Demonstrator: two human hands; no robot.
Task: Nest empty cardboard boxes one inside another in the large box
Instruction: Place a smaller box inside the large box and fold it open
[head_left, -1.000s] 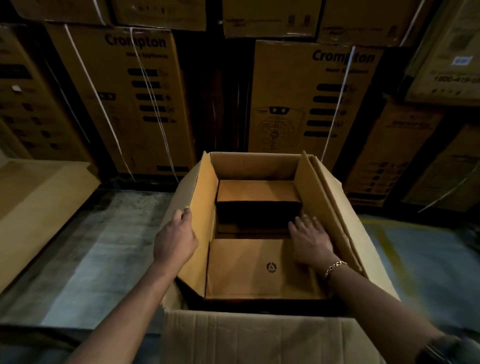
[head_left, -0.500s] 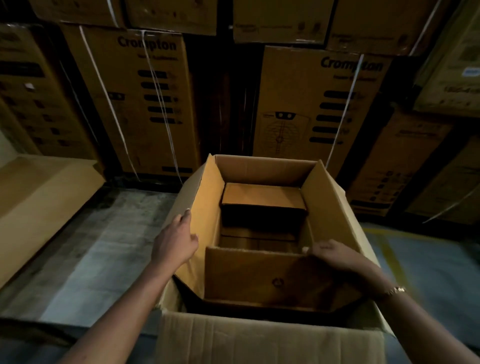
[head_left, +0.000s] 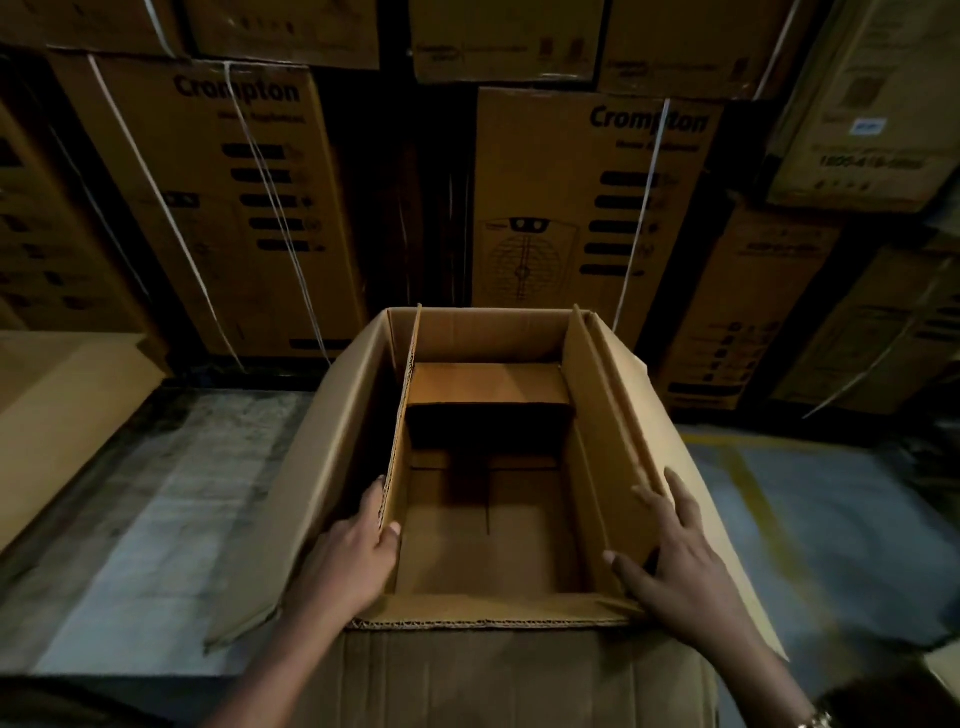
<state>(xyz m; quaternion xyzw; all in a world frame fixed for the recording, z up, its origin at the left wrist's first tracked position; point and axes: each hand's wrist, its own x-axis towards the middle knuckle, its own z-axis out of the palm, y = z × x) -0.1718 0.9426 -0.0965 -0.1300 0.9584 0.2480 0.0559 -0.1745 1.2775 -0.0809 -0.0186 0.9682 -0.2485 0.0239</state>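
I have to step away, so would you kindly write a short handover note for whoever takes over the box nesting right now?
Left hand: gripping the left flap of the inner box, thumb inside.
Right hand: open, pressed flat on the right flap.
Things: the inner box sits inside the large box on the floor; a smaller box lies at its far end.
Done: two boxes nested, flaps spread.
Left: seat the inner box fully, then add any remaining empties.

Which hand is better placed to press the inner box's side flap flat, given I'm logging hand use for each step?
Left, probably. The left hand already pinches the brown corrugated inner box's upright left flap, thumb inside. The right hand lies open-palmed against the right flap, gripping nothing.
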